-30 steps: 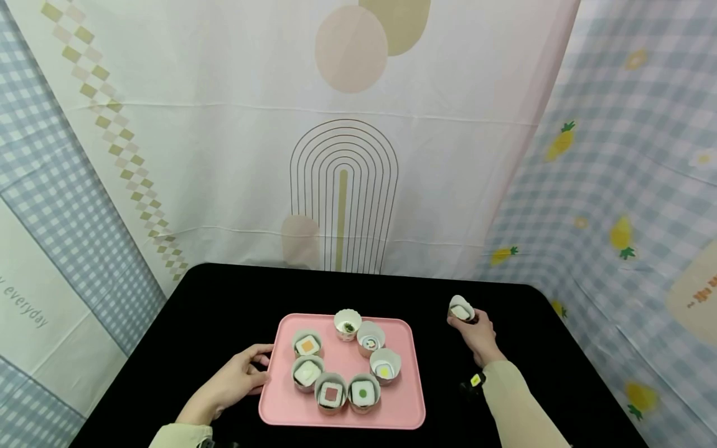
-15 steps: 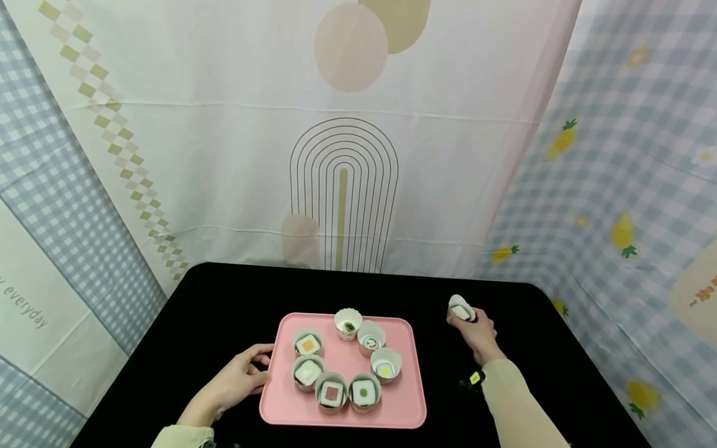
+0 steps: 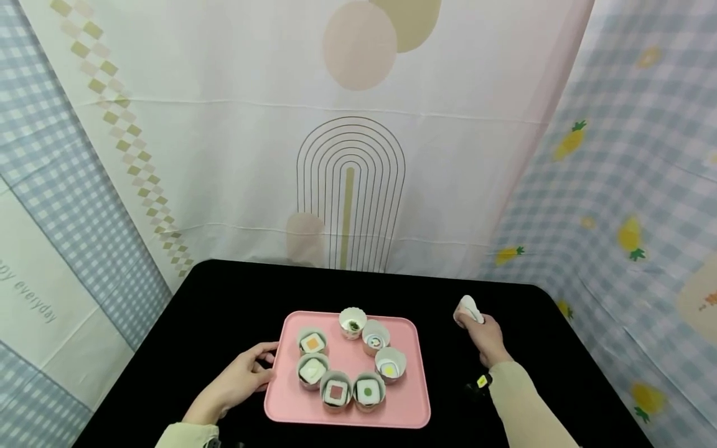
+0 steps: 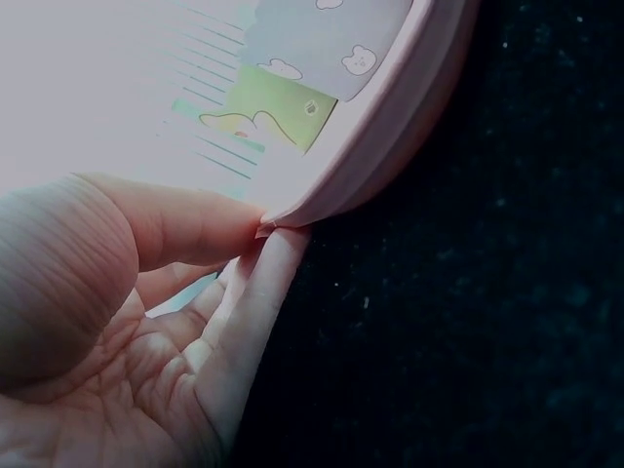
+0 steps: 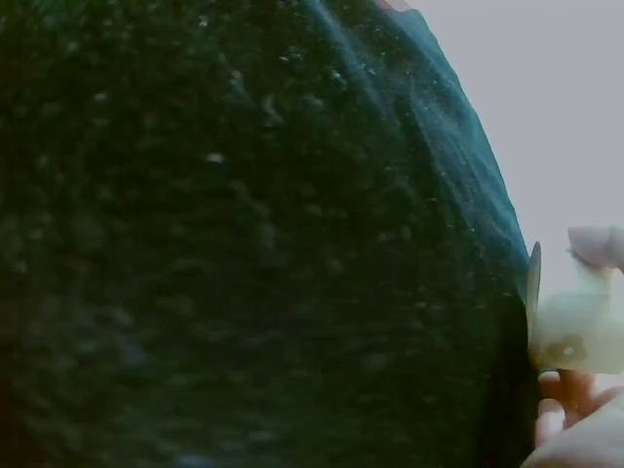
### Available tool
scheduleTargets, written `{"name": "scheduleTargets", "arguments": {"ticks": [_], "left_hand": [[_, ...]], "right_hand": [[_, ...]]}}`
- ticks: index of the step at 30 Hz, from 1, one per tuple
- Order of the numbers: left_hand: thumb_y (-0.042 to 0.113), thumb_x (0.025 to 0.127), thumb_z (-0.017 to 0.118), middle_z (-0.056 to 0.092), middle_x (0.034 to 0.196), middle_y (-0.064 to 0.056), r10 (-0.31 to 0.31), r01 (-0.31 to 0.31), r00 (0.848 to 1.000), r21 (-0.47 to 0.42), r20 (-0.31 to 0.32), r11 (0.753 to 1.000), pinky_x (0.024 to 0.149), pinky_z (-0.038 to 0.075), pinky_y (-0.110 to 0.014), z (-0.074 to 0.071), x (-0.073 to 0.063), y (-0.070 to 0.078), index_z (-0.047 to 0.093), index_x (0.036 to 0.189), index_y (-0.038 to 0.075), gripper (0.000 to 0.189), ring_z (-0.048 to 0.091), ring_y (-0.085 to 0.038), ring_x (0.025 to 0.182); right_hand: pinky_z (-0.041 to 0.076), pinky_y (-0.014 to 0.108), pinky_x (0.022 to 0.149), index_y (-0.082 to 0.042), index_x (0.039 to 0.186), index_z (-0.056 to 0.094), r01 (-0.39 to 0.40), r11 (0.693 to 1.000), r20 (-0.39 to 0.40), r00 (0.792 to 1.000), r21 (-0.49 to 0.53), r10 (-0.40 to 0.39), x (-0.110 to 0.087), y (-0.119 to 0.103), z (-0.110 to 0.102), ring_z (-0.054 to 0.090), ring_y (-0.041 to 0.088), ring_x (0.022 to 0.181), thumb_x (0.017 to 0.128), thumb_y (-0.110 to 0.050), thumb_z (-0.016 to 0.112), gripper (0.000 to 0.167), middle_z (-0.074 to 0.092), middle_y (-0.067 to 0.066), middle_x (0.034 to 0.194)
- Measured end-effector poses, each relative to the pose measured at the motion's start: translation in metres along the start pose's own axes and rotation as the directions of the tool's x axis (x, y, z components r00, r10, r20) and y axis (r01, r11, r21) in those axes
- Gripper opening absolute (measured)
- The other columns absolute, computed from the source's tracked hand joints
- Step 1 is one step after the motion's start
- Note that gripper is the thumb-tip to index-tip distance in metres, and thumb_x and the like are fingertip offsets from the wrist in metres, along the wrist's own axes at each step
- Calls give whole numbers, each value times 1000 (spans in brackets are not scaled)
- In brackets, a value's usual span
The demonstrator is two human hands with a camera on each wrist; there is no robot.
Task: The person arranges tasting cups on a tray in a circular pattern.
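In the head view, my left hand (image 3: 238, 376) is at the left edge of a pink tray (image 3: 285, 407). The left wrist view shows the thumb and fingers of this hand (image 4: 175, 322) pinching the tray's rim (image 4: 366, 146). Beyond the tray's right side, my right hand (image 3: 488, 339) grips a paper baking cup (image 3: 463, 313), tilted on its side with its mouth facing right. What lies inside it is mostly hidden. At the right edge of the right wrist view, fingers of this hand (image 5: 590, 429) hold the pale cup (image 5: 575, 327).
Several paper cups stand in a ring on the tray, holding small white sushi-like pieces, one with an orange square (image 3: 312, 343), another with a green dot (image 3: 368, 392). The back cup (image 3: 352, 323) has something green inside. The table (image 3: 246, 292) is black, with a patterned curtain (image 3: 235, 155) behind.
My right hand has turned its cup over to the right, so the white piece seen inside before is mostly hidden. The left hand stays on the tray. The head view has shifted slightly.
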State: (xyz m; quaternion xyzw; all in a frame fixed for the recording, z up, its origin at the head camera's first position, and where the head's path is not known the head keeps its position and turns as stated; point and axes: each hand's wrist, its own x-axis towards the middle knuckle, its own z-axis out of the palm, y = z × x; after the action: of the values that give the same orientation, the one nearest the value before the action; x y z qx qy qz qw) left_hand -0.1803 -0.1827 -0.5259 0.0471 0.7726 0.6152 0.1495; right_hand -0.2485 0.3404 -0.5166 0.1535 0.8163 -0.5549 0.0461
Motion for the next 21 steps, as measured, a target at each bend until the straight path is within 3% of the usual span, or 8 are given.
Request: {"name": "scheduleTargets", "arguments": {"ticks": [6, 9, 14, 21], "left_hand": [[-3, 87, 61, 49, 111, -17, 11, -11, 1000, 9, 11, 1000, 72, 56, -33, 2, 1, 2, 44, 140, -1, 55, 60, -25, 85], [-4, 86, 61, 49, 111, -17, 18, -18, 1000, 8, 15, 1000, 72, 56, -33, 2, 1, 3, 44, 139, -1, 55, 59, -25, 85], [-4, 85, 60, 49, 111, -18, 23, -23, 1000, 10, 9, 1000, 72, 56, -33, 2, 0, 3, 45, 139, -2, 56, 59, -25, 85], [-3, 86, 61, 49, 111, -18, 14, -14, 1000, 10, 0, 1000, 72, 56, -33, 1, -1, 3, 45, 139, -1, 55, 60, -25, 85]], "right_hand": [[25, 62, 105, 6, 148, 22, -112, 993, 87, 990, 30, 109, 1, -12, -16, 20, 45, 138, 90, -58, 55, 92, 15, 29, 152], [34, 58, 100, 7, 146, 27, -121, 993, 89, 989, 3, 120, 2, -17, -19, 32, 43, 130, 91, -56, 54, 88, 24, 29, 148], [44, 46, 87, 6, 142, 32, -75, 996, 84, 993, -56, 79, 5, -31, -13, 47, 34, 111, 91, -55, 55, 84, 39, 24, 137], [42, 50, 95, 0, 141, 37, 44, 998, 95, 995, -36, -40, 6, -72, 29, 49, 37, 117, 86, -49, 66, 79, 43, 21, 136]]}}
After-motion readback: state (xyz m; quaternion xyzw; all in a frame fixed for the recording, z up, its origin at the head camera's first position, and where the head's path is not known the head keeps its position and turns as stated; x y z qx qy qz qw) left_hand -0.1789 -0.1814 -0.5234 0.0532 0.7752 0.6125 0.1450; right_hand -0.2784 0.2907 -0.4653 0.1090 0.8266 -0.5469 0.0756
